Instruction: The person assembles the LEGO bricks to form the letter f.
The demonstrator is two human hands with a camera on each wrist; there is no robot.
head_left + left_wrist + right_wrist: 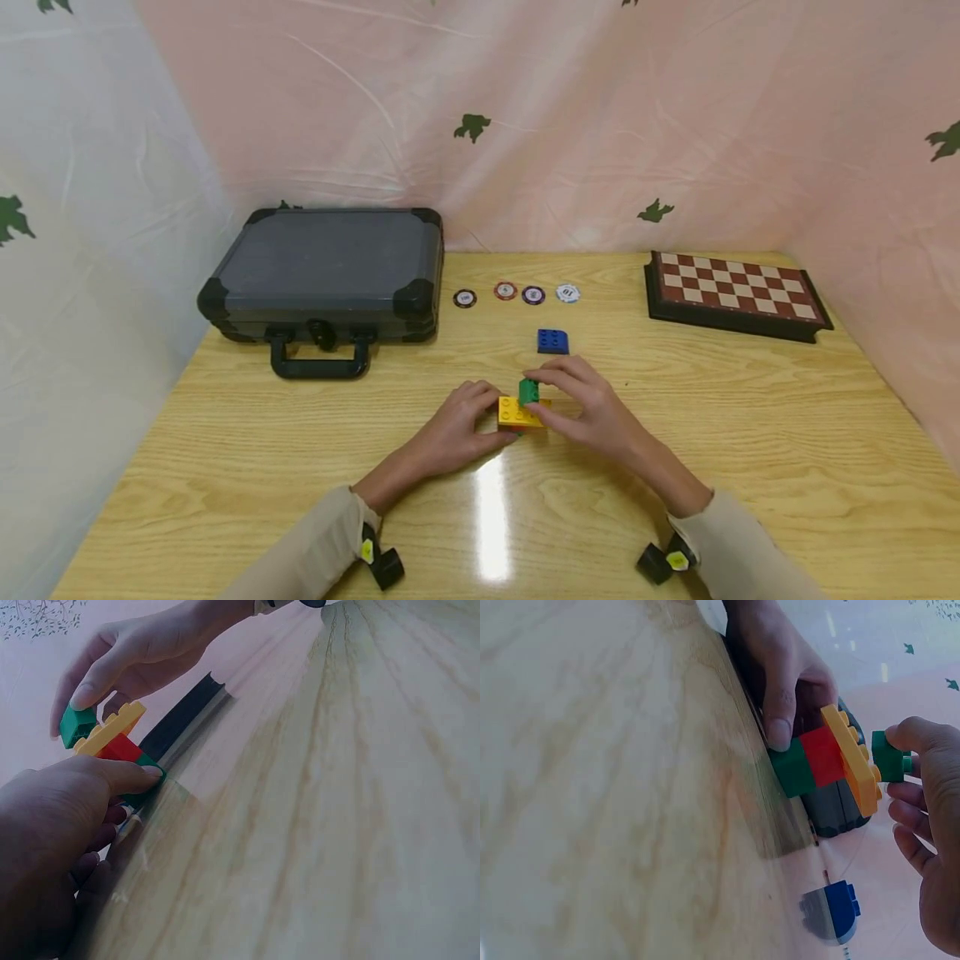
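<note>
Small green brick (889,756) pinched by right hand (592,408); light, rigid, slick plastic, best taken by its sides. Brick stack (826,766) steadied in left hand (457,429).

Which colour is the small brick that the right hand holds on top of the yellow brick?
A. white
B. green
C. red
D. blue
B: the right hand pinches a small green brick on the studs of the yellow brick; the blue brick lies apart, farther back on the table.
</note>
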